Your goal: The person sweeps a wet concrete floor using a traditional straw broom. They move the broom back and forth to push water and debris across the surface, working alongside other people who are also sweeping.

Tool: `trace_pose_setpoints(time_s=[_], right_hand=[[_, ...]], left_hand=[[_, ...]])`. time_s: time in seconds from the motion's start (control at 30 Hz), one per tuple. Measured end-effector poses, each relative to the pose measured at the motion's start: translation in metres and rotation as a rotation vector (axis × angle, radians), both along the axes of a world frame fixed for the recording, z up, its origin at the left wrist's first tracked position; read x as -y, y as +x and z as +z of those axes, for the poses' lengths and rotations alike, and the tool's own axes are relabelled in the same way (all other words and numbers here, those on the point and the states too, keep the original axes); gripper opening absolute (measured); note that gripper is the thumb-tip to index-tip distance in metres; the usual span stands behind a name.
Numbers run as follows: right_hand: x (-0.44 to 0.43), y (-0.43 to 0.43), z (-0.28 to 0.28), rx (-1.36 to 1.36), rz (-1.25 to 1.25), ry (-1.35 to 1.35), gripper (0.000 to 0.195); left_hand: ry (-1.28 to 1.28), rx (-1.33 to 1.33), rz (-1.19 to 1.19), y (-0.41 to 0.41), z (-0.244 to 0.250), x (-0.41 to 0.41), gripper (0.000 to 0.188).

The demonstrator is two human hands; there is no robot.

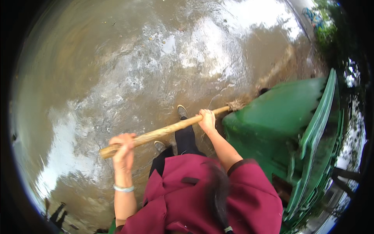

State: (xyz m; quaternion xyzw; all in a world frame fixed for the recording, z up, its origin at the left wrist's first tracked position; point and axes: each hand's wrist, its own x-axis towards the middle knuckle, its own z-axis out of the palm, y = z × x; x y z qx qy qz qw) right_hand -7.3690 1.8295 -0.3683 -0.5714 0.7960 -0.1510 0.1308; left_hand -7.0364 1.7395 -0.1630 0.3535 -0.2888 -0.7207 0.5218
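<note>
A broom's pale wooden handle [163, 132] runs slantwise across in front of my body. Near its upper end, my left hand [123, 147] is closed around it, with a pale bracelet on that wrist. Farther down the handle, my right hand [207, 120] grips it close to the broom head. The frayed straw bristles [236, 104] are at the wet ground, right by the lower side of a green wheeled bin; whether they touch the bin I cannot tell.
Large green bins [271, 117] with lids stand close on my right. Muddy water [96, 67] covers the pavement around my shoes [182, 111]. Bicycles [312, 18] and greenery are at the far upper right. Another person's dark legs [58, 215] show at the lower left.
</note>
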Motion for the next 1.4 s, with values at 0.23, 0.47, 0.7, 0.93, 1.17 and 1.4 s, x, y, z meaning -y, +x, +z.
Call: trace_pose_setpoints(time_s=[0.23, 0.47, 0.7, 0.93, 1.17, 1.4], right_hand=[[0.116, -0.055, -0.057, -0.016, 0.171, 0.094, 0.008], [0.360, -0.066, -0.030, 0.134, 0.331, -0.032, 0.008], [0.355, 0.020, 0.047, 0.140, 0.547, -0.380, 0.019], [0.324, 0.116, 0.020, 0.419, 0.914, -0.174, 0.011], [0.441, 0.126, 0.026, 0.262, 0.862, -0.404, 0.008], [0.201, 0.195, 0.055, 0.375, 1.155, -0.091, 0.011]], left_hand=[[0.014, 0.058, 0.187, -0.069, -0.015, 0.069, 0.020], [-0.233, 0.232, 0.402, -0.111, 0.009, 0.114, 0.022], [-0.258, 0.012, 0.692, -0.012, 0.072, 0.111, 0.020], [-0.320, 0.216, 0.737, 0.025, 0.126, 0.078, 0.019], [-0.386, 0.369, 0.782, -0.025, 0.070, 0.085, 0.023], [-0.364, 0.058, 1.048, 0.112, 0.130, -0.106, 0.022]])
